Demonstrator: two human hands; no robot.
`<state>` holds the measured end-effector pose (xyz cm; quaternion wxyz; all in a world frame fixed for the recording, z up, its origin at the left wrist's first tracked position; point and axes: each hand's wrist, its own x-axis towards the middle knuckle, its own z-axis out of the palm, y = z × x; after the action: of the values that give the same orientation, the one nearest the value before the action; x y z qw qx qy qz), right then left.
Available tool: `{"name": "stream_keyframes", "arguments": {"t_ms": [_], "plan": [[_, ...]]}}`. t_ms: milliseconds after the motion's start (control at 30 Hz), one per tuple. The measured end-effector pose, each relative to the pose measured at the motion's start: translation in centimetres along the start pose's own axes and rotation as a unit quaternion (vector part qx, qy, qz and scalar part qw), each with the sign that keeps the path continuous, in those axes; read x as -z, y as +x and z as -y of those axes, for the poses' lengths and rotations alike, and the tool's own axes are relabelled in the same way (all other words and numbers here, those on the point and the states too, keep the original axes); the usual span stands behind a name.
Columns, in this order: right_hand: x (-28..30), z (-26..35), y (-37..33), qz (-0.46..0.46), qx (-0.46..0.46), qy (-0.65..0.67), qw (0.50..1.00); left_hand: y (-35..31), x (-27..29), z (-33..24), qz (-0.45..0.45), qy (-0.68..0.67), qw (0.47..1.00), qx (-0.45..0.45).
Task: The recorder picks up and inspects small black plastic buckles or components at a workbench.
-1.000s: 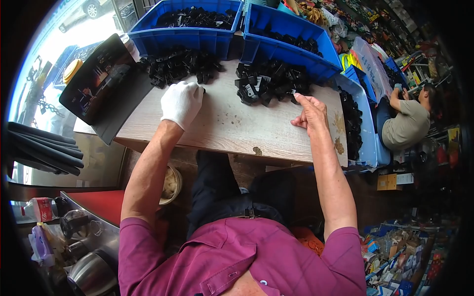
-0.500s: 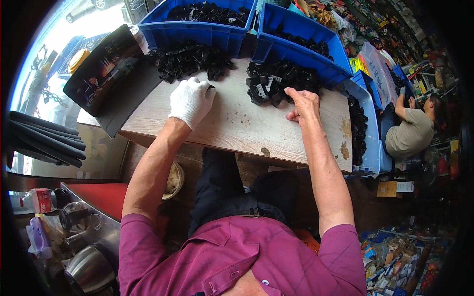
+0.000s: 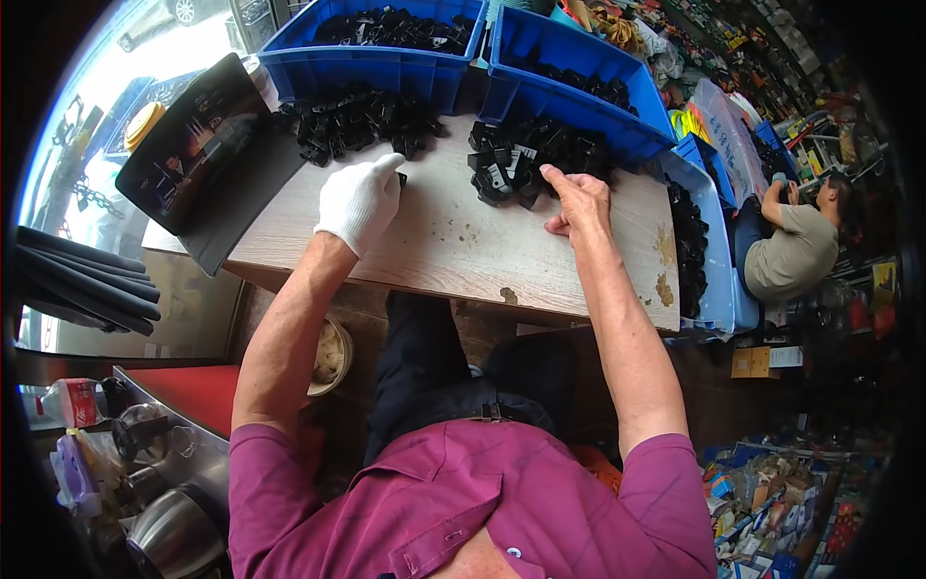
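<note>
My left hand (image 3: 359, 205), in a white knitted glove, is closed above the table on a small black plastic piece (image 3: 402, 179). Only an edge of that piece shows beside the fingers; the rest is hidden. Behind this hand lies a heap of similar black pieces (image 3: 362, 121). My right hand (image 3: 585, 205) is bare, its thumb and index fingertip apart, with nothing visible between them. Its index fingertip is at the near edge of a second heap of black plastic pieces (image 3: 502, 164), some with pale faces.
Two blue bins (image 3: 367, 66) (image 3: 555, 106) of black pieces stand behind the heaps on the wooden table (image 3: 453, 261). A tablet (image 3: 198, 145) in a dark folding case leans at left. A light blue bin (image 3: 719, 261) adjoins the right edge. Another person (image 3: 796, 246) sits far right.
The whole view has shifted slightly. The thumb side of my left hand now points up and outward, with the black piece lower beside it. My right hand stays by the right heap.
</note>
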<state>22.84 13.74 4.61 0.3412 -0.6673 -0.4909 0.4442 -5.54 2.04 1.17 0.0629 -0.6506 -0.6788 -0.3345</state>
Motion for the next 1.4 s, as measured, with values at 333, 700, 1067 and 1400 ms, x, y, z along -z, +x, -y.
{"name": "stream_keyframes", "arguments": {"t_ms": [333, 700, 1067, 1400], "plan": [[-0.6, 0.2, 0.6, -0.02, -0.009, 0.012, 1.0, -0.3, 0.3, -2.0, 0.106, 0.029, 0.994, -0.021], [2.9, -1.1, -0.1, 0.065, 0.013, 0.083, 0.994, -0.4, 1.4, -2.1, 0.13, -0.029, 0.99, -0.033], [5.8, -2.8, -2.8, 0.212, -0.02, 0.075, 0.974, -1.2, 2.3, -3.1, 0.101, -0.013, 0.994, -0.035], [2.7, -3.6, -5.5, 0.323, -0.005, 0.085, 0.942, -3.1, -2.0, -11.3, 0.017, -0.267, 0.952, -0.15]]}}
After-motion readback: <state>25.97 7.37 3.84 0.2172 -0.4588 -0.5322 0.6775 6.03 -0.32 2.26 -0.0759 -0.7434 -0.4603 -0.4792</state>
